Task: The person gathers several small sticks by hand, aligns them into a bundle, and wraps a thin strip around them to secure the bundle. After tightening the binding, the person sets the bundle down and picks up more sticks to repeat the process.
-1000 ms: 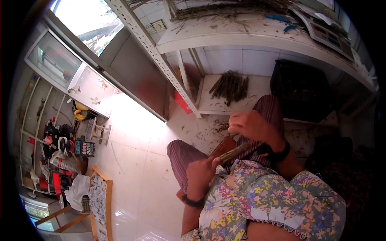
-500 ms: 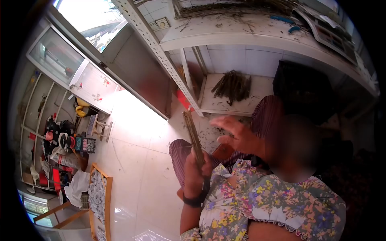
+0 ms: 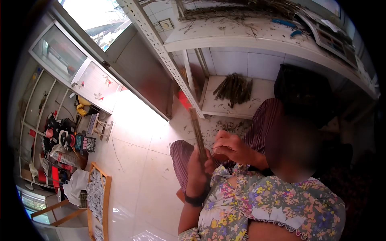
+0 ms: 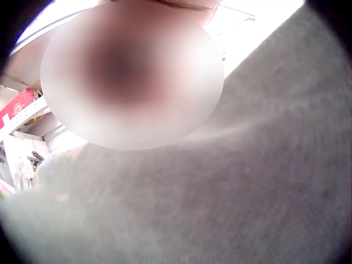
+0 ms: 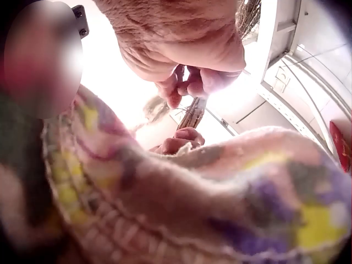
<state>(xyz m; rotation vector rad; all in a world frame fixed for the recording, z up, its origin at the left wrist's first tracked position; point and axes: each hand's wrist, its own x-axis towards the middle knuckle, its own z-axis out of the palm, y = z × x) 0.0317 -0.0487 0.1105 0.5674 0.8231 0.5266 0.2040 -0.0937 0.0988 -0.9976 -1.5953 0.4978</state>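
My left hand [image 3: 197, 164] grips a short bundle of brown stems [image 3: 196, 128], which stands nearly upright above the fist over my lap. Just right of it, my right hand [image 3: 232, 146] has its fingers bent, thumb and fingertips drawn together. In the right wrist view those fingertips [image 5: 175, 100] are close by the bundle, and a thin strand [image 5: 179, 108] shows at them. The left hand's knuckles [image 5: 184, 140] appear below the stems there. Grey cloth [image 4: 220, 187] and a blurred patch fill most of the left wrist view.
A pile of cut stems [image 3: 234, 89] lies on the low shelf, beside a black crate [image 3: 301, 90]. Longer twigs [image 3: 237, 12] and a blue-handled tool [image 3: 284, 23] lie on the upper shelf. Plant scraps [image 3: 227, 126] litter the floor. At left is a wooden frame [image 3: 106, 197].
The bundle went from lying low between both hands to upright in the left hand. My right hand came down from above, spread its fingers, then bent them beside the bundle.
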